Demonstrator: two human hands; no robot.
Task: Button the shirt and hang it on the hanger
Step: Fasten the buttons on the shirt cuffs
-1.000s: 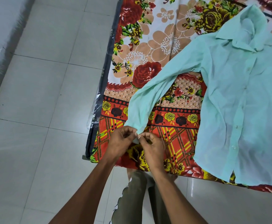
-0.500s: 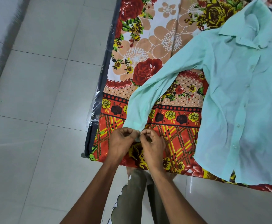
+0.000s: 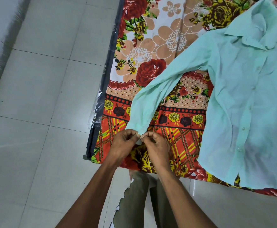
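Observation:
A mint-green long-sleeved shirt (image 3: 243, 99) lies flat on a floral bedsheet, collar at the top right, its front placket closed with a row of small buttons. One sleeve (image 3: 152, 97) stretches down to the left. At its cuff (image 3: 139, 142) my left hand (image 3: 123, 146) and my right hand (image 3: 156, 149) meet, both with curled fingers pinching the cuff's fabric between thumb and fingertips. The cuff is mostly hidden under my fingers. No hanger is in view.
The bed's floral sheet (image 3: 151, 51) covers a mattress whose dark, plastic-wrapped edge (image 3: 101, 99) runs along the left. Grey tiled floor (image 3: 39, 112) lies to the left and below. My legs (image 3: 134, 198) stand against the bed's near edge.
Both hands stay at the cuff, fingers shifting slightly as they work it. The view has drifted a little; the shirt itself has not moved.

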